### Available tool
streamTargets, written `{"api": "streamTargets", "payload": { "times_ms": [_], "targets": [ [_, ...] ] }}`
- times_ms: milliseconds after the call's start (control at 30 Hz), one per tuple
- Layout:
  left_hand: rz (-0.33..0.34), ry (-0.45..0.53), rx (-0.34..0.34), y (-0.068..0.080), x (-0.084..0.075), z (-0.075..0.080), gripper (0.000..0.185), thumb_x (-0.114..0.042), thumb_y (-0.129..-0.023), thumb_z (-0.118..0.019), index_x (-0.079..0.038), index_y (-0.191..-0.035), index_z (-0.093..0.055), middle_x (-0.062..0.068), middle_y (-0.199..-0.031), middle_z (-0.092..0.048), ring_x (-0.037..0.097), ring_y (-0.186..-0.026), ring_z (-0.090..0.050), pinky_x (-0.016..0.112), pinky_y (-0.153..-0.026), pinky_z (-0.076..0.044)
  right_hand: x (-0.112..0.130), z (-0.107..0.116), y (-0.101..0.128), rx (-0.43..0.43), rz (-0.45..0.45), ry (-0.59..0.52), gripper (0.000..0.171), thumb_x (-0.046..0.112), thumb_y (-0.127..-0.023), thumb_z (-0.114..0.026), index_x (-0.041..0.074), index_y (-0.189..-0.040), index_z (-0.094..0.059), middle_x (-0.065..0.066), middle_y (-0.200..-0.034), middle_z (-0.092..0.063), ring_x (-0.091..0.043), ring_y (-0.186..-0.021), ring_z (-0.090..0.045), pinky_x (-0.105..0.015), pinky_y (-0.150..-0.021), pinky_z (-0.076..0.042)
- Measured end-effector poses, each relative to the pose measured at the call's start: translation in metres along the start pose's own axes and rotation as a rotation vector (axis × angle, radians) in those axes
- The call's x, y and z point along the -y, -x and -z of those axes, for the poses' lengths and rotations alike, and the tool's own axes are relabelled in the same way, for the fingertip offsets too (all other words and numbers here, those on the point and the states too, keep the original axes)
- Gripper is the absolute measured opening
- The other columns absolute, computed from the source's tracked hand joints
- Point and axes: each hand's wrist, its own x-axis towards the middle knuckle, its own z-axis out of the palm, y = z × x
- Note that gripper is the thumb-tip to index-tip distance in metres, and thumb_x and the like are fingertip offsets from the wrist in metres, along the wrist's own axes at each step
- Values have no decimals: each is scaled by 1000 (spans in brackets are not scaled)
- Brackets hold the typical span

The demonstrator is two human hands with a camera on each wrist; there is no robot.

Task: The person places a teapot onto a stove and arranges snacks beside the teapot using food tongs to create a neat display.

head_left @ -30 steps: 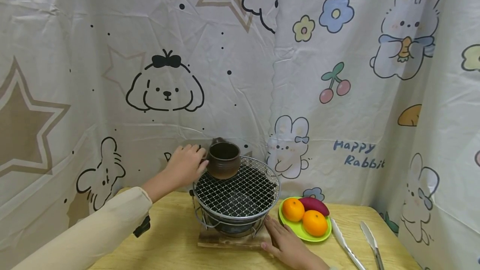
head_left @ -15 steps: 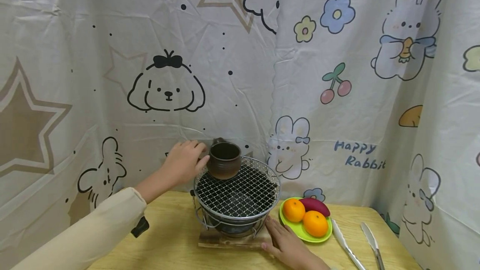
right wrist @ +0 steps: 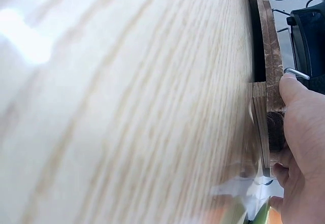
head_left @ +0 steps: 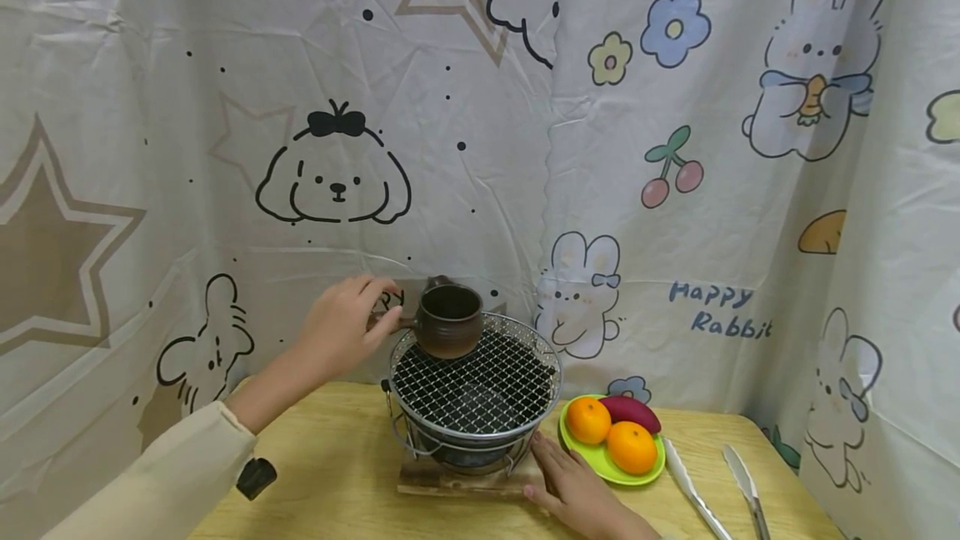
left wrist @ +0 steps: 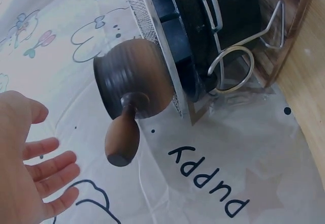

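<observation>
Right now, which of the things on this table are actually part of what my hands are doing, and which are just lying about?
In hand:
- brown clay pot on the grill mesh
- left hand, open beside the pot's handle
- right hand on the wooden base

Lying about:
- green plate of fruit
- metal tongs

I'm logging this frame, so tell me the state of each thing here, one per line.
left hand: open, fingers spread, just clear of the pot's handle
right hand: flat against the wooden base
clay pot: upright on the grill mesh, at its back left edge
green plate: holds two oranges and a sweet potato
tongs: lying on the table, untouched
</observation>
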Motion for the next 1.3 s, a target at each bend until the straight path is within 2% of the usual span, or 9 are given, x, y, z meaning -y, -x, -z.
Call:
{"api": "streamTargets", "payload": {
  "times_ms": [133, 267, 400, 667, 833, 1033, 1133, 1300],
  "targets": [
    [54, 84, -39, 13, 4, 4, 38, -23, -97, -68, -4, -130, -62, 13, -116, -67, 31, -104, -63, 49, -85, -54, -1, -1, 0, 1, -1, 2, 79, 60, -103, -45, 0, -154, -41, -17, -162, -40, -39, -147, -41, -66, -115, -34],
    [111, 184, -73, 27, 12, 5, 49, -23, -98, -66, -5, -142, -53, 15, -132, -61, 34, -121, -56, 57, -99, -48, -2, -2, 0, 1, 0, 2, 80, 60, -102, -45, 1, -155, -40, -17, -162, -40, -39, -147, -41, -66, -115, -33],
    [177, 256, -78, 40, 20, 4, 61, -25, -99, -64, -10, -154, -40, 17, -150, -48, 39, -136, -44, 64, -106, -40, -3, -3, 0, 8, -2, 4, 81, 62, -102, -45, 1, -155, -39, -17, -162, -39, -39, -148, -40, -66, -116, -32],
    [299, 354, -58, 64, 30, -2, 99, -32, -94, -71, -16, -165, -4, 23, -165, -20, 48, -148, -26, 73, -112, -27, -3, -3, 0, 11, -5, -12, 80, 61, -102, -44, 1, -156, -39, -15, -163, -38, -39, -148, -40, -67, -115, -32],
    [356, 422, -17, 78, 35, -10, 110, -34, -92, -73, -19, -165, 7, 27, -166, -13, 50, -149, -20, 74, -114, -22, -2, -1, 0, 9, -8, -9, 80, 61, -102, -44, 1, -155, -39, -15, -162, -39, -39, -147, -41, -67, -115, -32],
    [447, 496, 84, 96, 38, -28, 113, -39, -92, -74, -24, -164, 13, 25, -168, -7, 50, -151, -15, 77, -112, -21, -1, 1, 0, 17, -18, -21, 81, 61, -102, -45, 1, -155, -40, -16, -162, -39, -39, -148, -40, -67, -116, -31],
    [452, 481, 148, 104, 36, -38, 116, -43, -91, -74, -22, -163, 14, 26, -169, -4, 53, -152, -12, 80, -111, -20, -2, 0, 0, 16, -18, -16, 81, 62, -102, -45, 1, -155, -39, -16, -163, -39, -39, -148, -40, -67, -115, -32],
    [423, 422, 227, 116, 29, -58, 119, -50, -90, -73, -18, -164, 13, 32, -166, -6, 58, -149, -14, 81, -109, -22, -3, -2, 0, 18, -12, -6, 81, 62, -102, -44, 1, -155, -39, -15, -162, -39, -38, -147, -41, -67, -115, -32]
  ]
}}
